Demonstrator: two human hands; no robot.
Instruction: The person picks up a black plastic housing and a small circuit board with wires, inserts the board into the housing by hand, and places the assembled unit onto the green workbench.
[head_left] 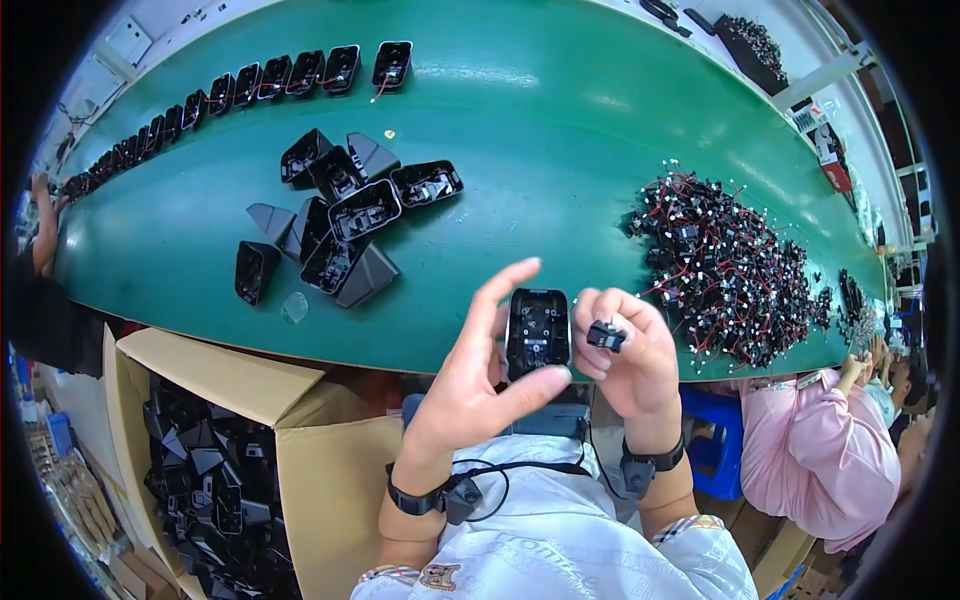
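My left hand [468,385] holds a black plastic housing [540,325], its open hollow side facing up. The thumb lies across the housing's near edge and the index finger stretches up beside it. Just right of the housing, my right hand [645,365] pinches a small black block-shaped part [605,336] between thumb and fingers. Both hands are above the near edge of the green table [520,190]. To their left lies a loose heap of similar black housings [365,208]. On the right is a large pile of small black parts with red and black wires [725,275].
A row of housings with red wires [305,72] runs along the table's far left side. Below left stands an open cardboard box [335,500] full of black housings. A blue stool [712,445] and a person in pink [825,450] are at right; another person [45,240] is far left.
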